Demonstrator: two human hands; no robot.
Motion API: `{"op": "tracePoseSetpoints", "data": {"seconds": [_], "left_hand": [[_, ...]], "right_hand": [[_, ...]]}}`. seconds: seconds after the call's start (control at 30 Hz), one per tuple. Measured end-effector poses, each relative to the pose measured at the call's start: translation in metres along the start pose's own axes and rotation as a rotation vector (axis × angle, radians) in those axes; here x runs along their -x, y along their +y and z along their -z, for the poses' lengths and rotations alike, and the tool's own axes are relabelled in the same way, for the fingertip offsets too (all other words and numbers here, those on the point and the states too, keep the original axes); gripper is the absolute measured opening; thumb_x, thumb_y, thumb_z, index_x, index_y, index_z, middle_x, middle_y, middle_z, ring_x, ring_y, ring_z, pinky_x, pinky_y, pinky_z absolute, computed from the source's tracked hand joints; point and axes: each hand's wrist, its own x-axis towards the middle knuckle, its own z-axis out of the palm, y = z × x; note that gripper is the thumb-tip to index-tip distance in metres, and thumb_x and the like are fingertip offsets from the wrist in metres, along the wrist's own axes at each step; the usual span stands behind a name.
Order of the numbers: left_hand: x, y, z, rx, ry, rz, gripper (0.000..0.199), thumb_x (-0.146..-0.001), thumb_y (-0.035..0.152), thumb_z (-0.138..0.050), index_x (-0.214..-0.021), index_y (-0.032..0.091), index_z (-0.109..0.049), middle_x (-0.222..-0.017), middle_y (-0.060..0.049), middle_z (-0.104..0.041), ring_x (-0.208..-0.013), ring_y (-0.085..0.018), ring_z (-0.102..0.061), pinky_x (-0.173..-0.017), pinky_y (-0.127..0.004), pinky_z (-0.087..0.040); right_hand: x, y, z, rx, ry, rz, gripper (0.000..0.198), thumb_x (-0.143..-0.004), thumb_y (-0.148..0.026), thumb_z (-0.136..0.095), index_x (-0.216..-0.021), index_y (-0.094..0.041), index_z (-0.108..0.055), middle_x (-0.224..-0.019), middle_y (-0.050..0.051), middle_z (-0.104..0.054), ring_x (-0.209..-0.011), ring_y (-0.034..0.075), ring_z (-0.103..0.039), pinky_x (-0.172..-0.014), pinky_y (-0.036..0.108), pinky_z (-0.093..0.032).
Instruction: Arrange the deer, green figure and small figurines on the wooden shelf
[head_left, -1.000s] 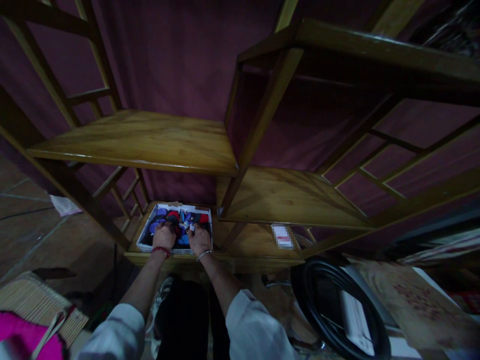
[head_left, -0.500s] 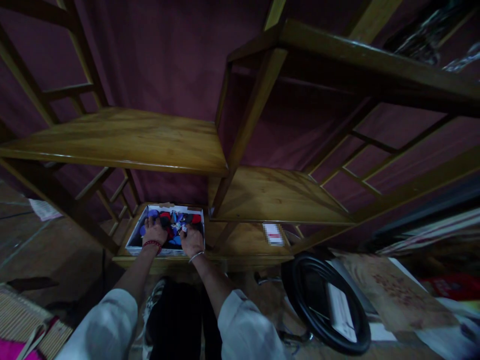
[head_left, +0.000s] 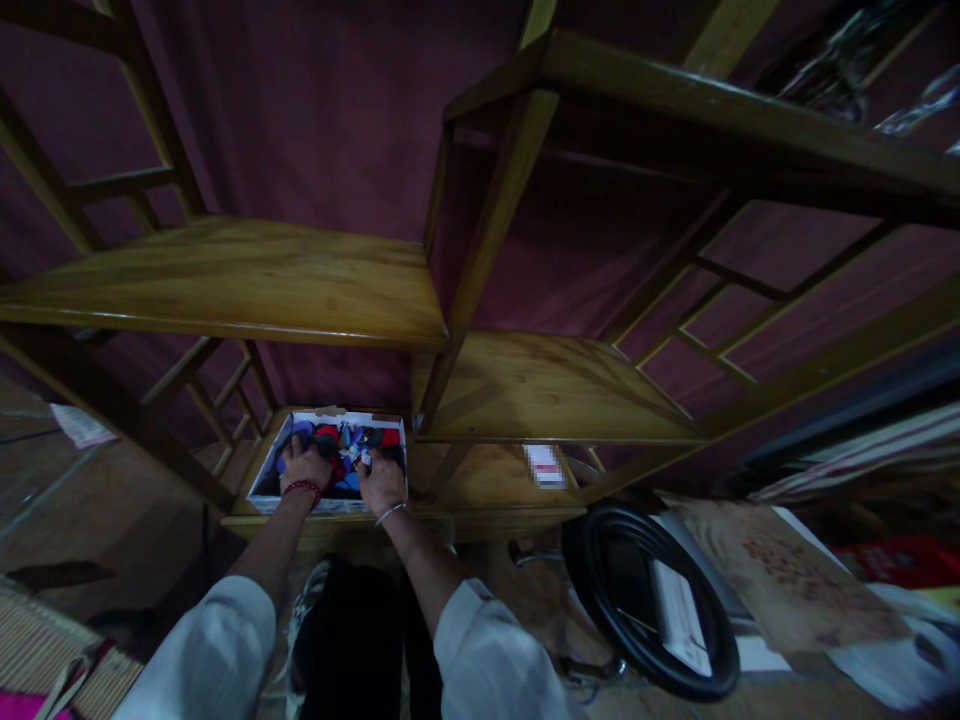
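In the head view, a maroon cloth backdrop [head_left: 330, 120] hangs behind a wooden shelf unit [head_left: 480, 290] above a dim floor. On its lowest board, at the left, sits an open shallow box [head_left: 345, 505], packed with small blue, red and black items [head_left: 390, 437]; taking the box as the centre of the dial, a higher shelf board [head_left: 225, 280] juts out above it at 11 o'clock, and a slanting post stands at 2 o'clock. Both hands are inside the box and cover part of what it holds. The left hand [head_left: 306, 468], wearing a red bead bracelet [head_left: 303, 488], lies on the items with its fingers loosely spread, clasping nothing visible. The right hand [head_left: 384, 484], with a pale bangle [head_left: 390, 513], has its curled fingers against a small whitish piece [head_left: 366, 458]; I cannot tell whether they grip it. At 3 o'clock on the lowest board lies a pixelated white card [head_left: 544, 466]. Near 4 o'clock, below the unit, is a thick black coil [head_left: 720, 680]; beyond it are a flower-patterned sheet [head_left: 787, 580] and a crumpled plastic bag [head_left: 892, 650]. A woven mat [head_left: 37, 640] shows at 8 o'clock, and a printed paper [head_left: 81, 425] lies at 9.
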Motion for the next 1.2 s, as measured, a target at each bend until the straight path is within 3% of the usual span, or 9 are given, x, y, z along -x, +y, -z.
{"op": "tracePoseSetpoints", "data": {"seconds": [0.2,0.33,0.63,0.8,1.2], "left_hand": [[0.0012,0.0017,-0.0011,-0.046,0.074,-0.018,0.055,-0.072,0.034,-0.041,-0.119,0.005,-0.038,-0.128,-0.017,-0.037,-0.12,-0.03,-0.027,-0.096,-0.04,-0.024],[0.0009,0.0001,-0.0027,-0.027,0.05,-0.018,0.053,-0.072,0.033,-0.04,-0.118,0.007,-0.04,-0.129,-0.017,-0.036,-0.122,-0.03,-0.025,-0.096,-0.044,-0.022],[0.0041,0.0059,0.005,-0.036,-0.075,0.022,0.054,-0.071,0.036,-0.042,-0.114,0.003,-0.046,-0.133,-0.017,-0.025,-0.126,-0.035,-0.011,-0.1,-0.04,-0.02],[0.0033,0.0072,0.0045,0.008,-0.068,0.056,0.056,-0.07,0.036,-0.042,-0.117,0.006,-0.045,-0.134,-0.016,-0.025,-0.127,-0.034,-0.01,-0.098,-0.042,-0.025],[-0.001,0.0057,0.0016,0.02,-0.097,0.075,0.061,-0.071,0.035,-0.043,-0.123,0.004,-0.037,-0.14,-0.016,-0.019,-0.128,-0.033,-0.007,-0.098,-0.044,-0.023]], "right_hand": [[-0.0001,0.0002,0.0002,-0.003,-0.001,0.005,0.03,-0.082,-0.031,-0.038,-0.104,-0.019,-0.055,-0.095,0.008,-0.064,-0.084,0.017,-0.059,-0.071,0.024,-0.041],[-0.001,0.0013,-0.0014,-0.006,0.004,0.024,0.031,-0.081,-0.03,-0.039,-0.105,-0.018,-0.055,-0.092,0.008,-0.064,-0.084,0.017,-0.06,-0.072,0.024,-0.042],[-0.0001,0.001,0.0004,-0.007,0.001,0.024,0.031,-0.082,-0.03,-0.038,-0.106,-0.019,-0.054,-0.094,0.008,-0.064,-0.085,0.017,-0.06,-0.072,0.024,-0.042],[0.0002,0.0007,0.0011,0.008,-0.005,0.011,0.03,-0.082,-0.032,-0.038,-0.104,-0.021,-0.055,-0.095,0.007,-0.064,-0.083,0.017,-0.06,-0.07,0.024,-0.042],[-0.0004,-0.0001,0.0006,0.017,0.002,0.01,0.029,-0.082,-0.031,-0.039,-0.104,-0.02,-0.055,-0.092,0.007,-0.065,-0.082,0.017,-0.06,-0.069,0.023,-0.041]]}}
